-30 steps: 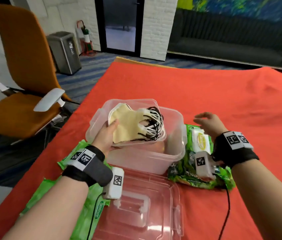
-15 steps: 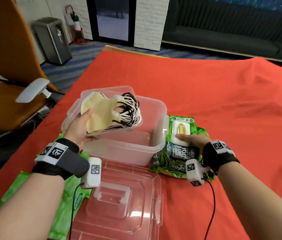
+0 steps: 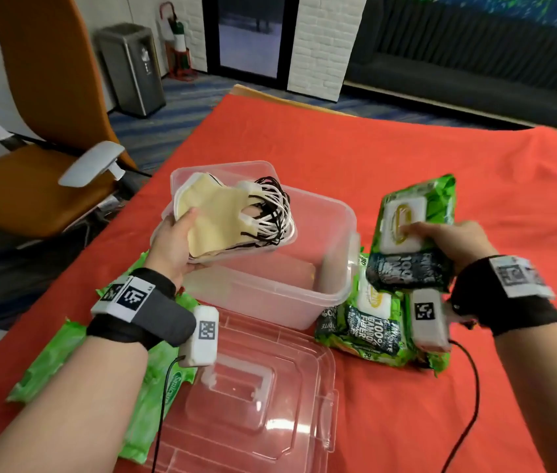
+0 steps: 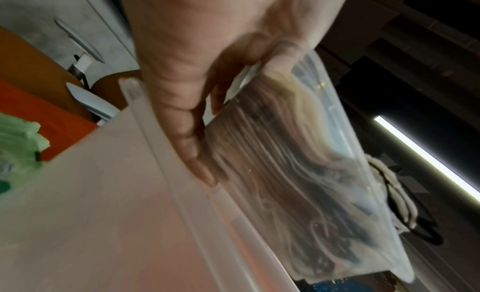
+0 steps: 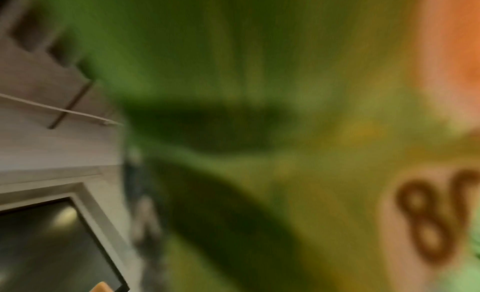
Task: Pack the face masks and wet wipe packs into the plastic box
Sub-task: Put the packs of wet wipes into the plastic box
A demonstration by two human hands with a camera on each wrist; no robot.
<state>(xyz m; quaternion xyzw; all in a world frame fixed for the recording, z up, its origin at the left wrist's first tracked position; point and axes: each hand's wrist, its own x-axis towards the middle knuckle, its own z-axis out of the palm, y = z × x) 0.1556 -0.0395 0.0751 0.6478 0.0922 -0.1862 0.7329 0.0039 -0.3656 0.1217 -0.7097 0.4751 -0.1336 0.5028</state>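
Currently the left hand grips bagged face masks over the clear plastic box, frame centre. Right hand clasps a raised green wet wipe pack, centre right. Next move, judged: lower masks flat inside, leaving room for wipes.
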